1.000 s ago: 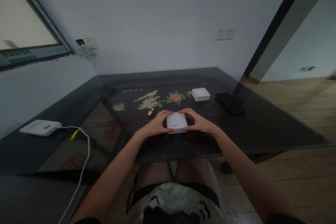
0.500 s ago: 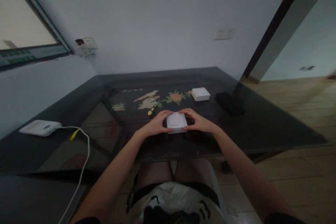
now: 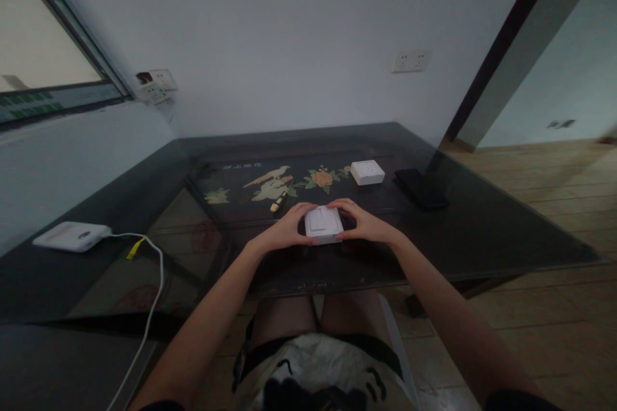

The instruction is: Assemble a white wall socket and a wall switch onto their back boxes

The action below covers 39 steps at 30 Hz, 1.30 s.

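Observation:
Between my two hands a small white square box (image 3: 323, 223) rests close to the table's front edge, with a paler square panel outlined on its top. The thumb and fingers of my left hand (image 3: 292, 226) are curved around its left side. My right hand (image 3: 359, 221) grips the opposite side the same way, thumb at the near corner and fingers at the far one. Just beyond my left hand lies a yellow and black utility knife (image 3: 279, 202). Farther back on the right sits a second white box (image 3: 367, 172) with small dark marks on top.
A black flat object (image 3: 421, 189), perhaps a phone or case, lies at right on the dark glass-topped table (image 3: 482, 231). At left is a white device (image 3: 72, 236) with a white cable (image 3: 160, 270) hanging over the front edge. The wall (image 3: 284, 45) stands behind the table.
The view has shifted very slightly. Both hands stay on the white box, whose position on the table looks the same.

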Tool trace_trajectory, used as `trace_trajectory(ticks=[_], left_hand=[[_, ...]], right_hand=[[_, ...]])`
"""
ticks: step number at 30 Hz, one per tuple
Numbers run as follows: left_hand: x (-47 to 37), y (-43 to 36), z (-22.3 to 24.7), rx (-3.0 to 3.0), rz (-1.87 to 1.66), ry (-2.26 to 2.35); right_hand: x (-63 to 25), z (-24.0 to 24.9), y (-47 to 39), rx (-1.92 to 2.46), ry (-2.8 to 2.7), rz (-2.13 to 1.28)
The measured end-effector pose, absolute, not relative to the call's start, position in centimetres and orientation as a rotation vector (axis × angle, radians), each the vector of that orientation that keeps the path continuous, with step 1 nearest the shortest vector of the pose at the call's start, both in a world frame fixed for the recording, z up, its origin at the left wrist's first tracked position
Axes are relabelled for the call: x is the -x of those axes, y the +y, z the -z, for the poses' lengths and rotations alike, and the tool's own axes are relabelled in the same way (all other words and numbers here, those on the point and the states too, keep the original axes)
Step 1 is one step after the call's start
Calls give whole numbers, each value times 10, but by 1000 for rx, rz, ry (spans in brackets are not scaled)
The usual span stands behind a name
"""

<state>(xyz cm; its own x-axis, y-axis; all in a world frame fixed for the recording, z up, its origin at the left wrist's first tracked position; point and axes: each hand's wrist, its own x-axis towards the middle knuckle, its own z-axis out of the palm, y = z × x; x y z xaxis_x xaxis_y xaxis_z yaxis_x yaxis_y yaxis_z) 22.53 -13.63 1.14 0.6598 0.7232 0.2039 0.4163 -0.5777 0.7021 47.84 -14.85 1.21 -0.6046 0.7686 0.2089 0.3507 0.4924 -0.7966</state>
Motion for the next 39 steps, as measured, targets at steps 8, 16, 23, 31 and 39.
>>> trace_trajectory(ticks=[8, 16, 23, 31, 39], left_hand=[[-237, -135, 2, -2156, -821, 976], [-240, -133, 3, -2065, -812, 1039], [-244, -131, 7, -1894, -806, 1066], [-232, -133, 1, -1899, -738, 997], [-227, -133, -2, -1873, -683, 987]], right_hand=[[-479, -8, -147, 907, -2176, -980], [-479, -7, -146, 909, -2174, -979], [-479, -8, -146, 909, -2177, -986], [-479, -10, -148, 925, -2167, -993], [-478, -10, -149, 914, -2160, -991]])
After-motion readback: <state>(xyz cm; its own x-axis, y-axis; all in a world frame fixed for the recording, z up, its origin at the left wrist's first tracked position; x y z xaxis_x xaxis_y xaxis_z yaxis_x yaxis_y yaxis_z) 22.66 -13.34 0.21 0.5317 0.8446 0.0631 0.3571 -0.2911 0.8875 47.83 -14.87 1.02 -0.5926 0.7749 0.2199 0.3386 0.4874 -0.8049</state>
